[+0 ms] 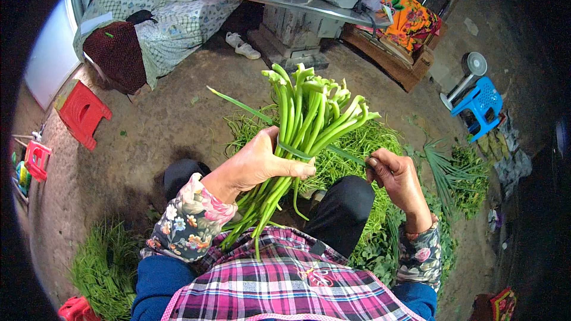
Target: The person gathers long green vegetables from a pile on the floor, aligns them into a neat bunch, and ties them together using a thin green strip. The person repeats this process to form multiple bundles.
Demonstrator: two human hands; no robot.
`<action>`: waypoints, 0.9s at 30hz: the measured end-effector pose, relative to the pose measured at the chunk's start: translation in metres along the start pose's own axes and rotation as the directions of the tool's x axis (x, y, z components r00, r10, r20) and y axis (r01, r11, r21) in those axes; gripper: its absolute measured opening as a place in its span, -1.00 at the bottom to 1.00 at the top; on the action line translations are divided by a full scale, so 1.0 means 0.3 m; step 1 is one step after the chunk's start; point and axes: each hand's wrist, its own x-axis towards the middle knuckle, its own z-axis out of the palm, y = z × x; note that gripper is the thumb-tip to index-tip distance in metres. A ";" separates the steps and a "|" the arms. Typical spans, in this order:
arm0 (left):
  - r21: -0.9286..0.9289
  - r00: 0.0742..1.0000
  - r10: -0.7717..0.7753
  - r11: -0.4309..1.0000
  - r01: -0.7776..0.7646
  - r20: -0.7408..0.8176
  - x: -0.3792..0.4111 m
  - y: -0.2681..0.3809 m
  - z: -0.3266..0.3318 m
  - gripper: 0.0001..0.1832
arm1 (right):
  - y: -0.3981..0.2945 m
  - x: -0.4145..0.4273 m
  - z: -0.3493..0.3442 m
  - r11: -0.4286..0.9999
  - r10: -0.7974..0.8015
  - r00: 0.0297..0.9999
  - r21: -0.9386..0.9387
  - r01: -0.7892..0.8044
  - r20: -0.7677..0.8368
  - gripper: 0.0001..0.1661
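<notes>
My left hand (263, 160) grips a bundle of green stalks (308, 120) over my lap, its cut, curled ends fanned away from me and its thinner ends hanging toward my apron. A flat green leaf strip (292, 149) passes around the bundle beside my left thumb. One end of the strip sticks out to the upper left. The other end runs right to my right hand (390, 167), pinched between thumb and fingers. Below the bundle, a heap of thin green stems (379, 140) lies on the floor.
Long leaves (439, 165) and leafy greens lie to the right, another green pile (100, 263) at lower left. Red stools (82, 113) stand left, a blue stool (479, 104) right. Ahead are a metal-rimmed table (312, 6), white shoes (243, 46) and a cloth-covered sofa (178, 31).
</notes>
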 end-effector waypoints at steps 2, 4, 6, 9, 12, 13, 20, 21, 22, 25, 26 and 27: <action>0.050 0.999 -0.038 0.998 0.038 0.002 0.016 -0.009 -0.011 -0.72 | -0.003 -0.005 -0.003 1.000 0.000 1.000 -0.029 0.000 0.001 -0.77; 0.058 1.000 -0.029 0.998 0.028 0.006 0.035 -0.028 -0.014 -0.75 | -0.012 -0.018 -0.006 0.997 0.003 1.000 -0.083 -0.004 -0.003 -0.76; 0.166 0.999 -0.038 0.986 0.032 0.028 0.052 -0.035 -0.029 -0.71 | -0.068 -0.036 -0.013 0.996 -0.014 1.000 -0.083 0.015 0.013 -0.75; 0.366 0.991 0.131 0.922 -0.123 0.005 0.064 -0.019 -0.015 -0.63 | -0.115 -0.042 0.007 0.995 -0.033 0.999 -0.095 0.035 0.014 -0.76; 0.462 0.977 0.208 0.871 -0.166 -0.040 0.083 -0.028 -0.024 -0.62 | -0.146 -0.029 0.026 0.986 -0.099 0.995 -0.134 0.098 0.004 -0.79; 0.480 0.981 0.192 0.863 -0.157 -0.024 0.087 -0.031 -0.028 -0.61 | -0.151 -0.030 0.019 0.983 -0.117 0.993 -0.147 0.114 -0.012 -0.79; 0.534 0.919 0.351 0.819 -0.209 -0.179 0.110 -0.050 -0.032 -0.57 | -0.235 0.017 0.092 0.981 -0.186 0.979 -0.068 0.181 -0.079 -0.85; 0.567 0.909 0.370 0.798 -0.205 -0.193 0.121 -0.052 -0.018 -0.56 | -0.234 0.026 0.114 0.977 -0.207 0.975 -0.073 0.202 -0.079 -0.87; 0.599 0.897 0.390 0.776 -0.199 -0.207 0.130 -0.053 0.002 -0.56 | -0.242 0.032 0.129 0.968 -0.235 0.968 -0.117 0.224 -0.089 -0.88; 0.621 0.892 0.392 0.763 -0.178 -0.226 0.139 -0.050 -0.014 -0.51 | -0.265 0.034 0.145 0.962 -0.241 0.965 -0.155 0.223 -0.104 -0.92; 0.627 0.902 0.372 0.762 -0.162 -0.218 0.136 -0.039 -0.041 -0.50 | -0.256 0.033 0.148 0.963 -0.245 0.962 -0.141 0.228 -0.119 -0.92; 0.629 0.913 0.351 0.763 -0.149 -0.209 0.133 -0.040 -0.055 -0.48 | -0.242 0.027 0.152 0.964 -0.246 0.960 -0.132 0.229 -0.134 -0.92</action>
